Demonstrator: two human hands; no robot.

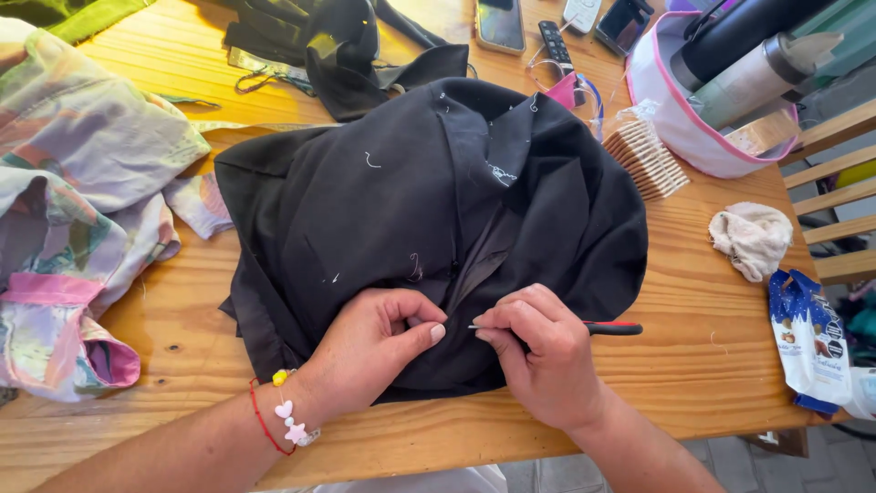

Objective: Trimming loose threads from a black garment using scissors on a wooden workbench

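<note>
On the wooden table [693, 365], left hand [374, 351] pinches black garment [401, 210]; right hand [538, 351] pinches seam ripper [584, 328].

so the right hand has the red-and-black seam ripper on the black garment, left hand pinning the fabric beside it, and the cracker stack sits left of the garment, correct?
Not quite. The head view shows the cracker stack on the right of the black garment, next to the pink-trimmed bag. The rest holds: the right hand holds the red-and-black seam ripper on the garment, and the left hand pins the fabric beside it.

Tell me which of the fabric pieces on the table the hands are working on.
The large black garment at the centre; both hands rest on it, unlike the pastel floral cloth at left and the small beige rag at right.
</note>
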